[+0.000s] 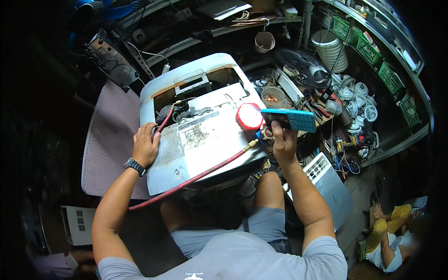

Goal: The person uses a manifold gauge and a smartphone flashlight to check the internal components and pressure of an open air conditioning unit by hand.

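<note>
A worn metal appliance casing [196, 158] with rusty rim and open cut-outs lies before me. My left hand [145, 144], wearing a black watch, rests at its left side, fingers curled on a red hose [210, 170]. The hose loops below the casing and back to a brass fitting [253, 143] beside a red-rimmed pressure gauge [247, 116]. My right hand [283, 142] holds a teal phone [301, 120] sideways above the casing's right side, partly over the gauge's valve body.
A pink padded board [109, 135] leans left. Shelves with green baskets [389, 77], a black fan [303, 65], tools and white parts [359, 102] crowd the back and right. A grey panel [326, 191] stands lower right. Other people [392, 233] [65, 261] sit at both lower sides.
</note>
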A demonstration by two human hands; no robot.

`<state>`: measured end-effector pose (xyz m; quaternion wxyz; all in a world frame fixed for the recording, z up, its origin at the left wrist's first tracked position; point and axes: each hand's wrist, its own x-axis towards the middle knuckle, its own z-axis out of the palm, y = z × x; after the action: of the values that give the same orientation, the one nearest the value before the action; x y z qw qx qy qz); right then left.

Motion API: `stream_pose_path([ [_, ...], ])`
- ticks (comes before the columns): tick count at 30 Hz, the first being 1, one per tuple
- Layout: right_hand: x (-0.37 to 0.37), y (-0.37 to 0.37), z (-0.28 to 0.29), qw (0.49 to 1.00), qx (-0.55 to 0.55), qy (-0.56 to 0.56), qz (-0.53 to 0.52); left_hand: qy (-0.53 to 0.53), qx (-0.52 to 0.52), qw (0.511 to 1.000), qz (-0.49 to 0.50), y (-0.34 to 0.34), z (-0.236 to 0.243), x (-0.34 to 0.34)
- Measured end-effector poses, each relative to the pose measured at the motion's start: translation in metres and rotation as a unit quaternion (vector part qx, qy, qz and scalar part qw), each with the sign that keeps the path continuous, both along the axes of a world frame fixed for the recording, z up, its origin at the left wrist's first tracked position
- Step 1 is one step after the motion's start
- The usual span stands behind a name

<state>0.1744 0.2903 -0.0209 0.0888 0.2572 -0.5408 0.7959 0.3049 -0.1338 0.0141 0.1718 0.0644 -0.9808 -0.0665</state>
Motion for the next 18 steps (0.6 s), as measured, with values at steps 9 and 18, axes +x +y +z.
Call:
stream_pose_path([
  [9, 0.003, -0.003, 0.008, 0.996, 0.039, 0.037, -0.075, 0.021, -0.004, 1.000, -0.009, -0.003, -0.004, 0.002],
  [18, -0.006, -0.001, -0.003, 0.997, 0.034, 0.015, -0.062, 0.018, 0.004, 1.000, -0.003, -0.001, 0.001, 0.002],
])
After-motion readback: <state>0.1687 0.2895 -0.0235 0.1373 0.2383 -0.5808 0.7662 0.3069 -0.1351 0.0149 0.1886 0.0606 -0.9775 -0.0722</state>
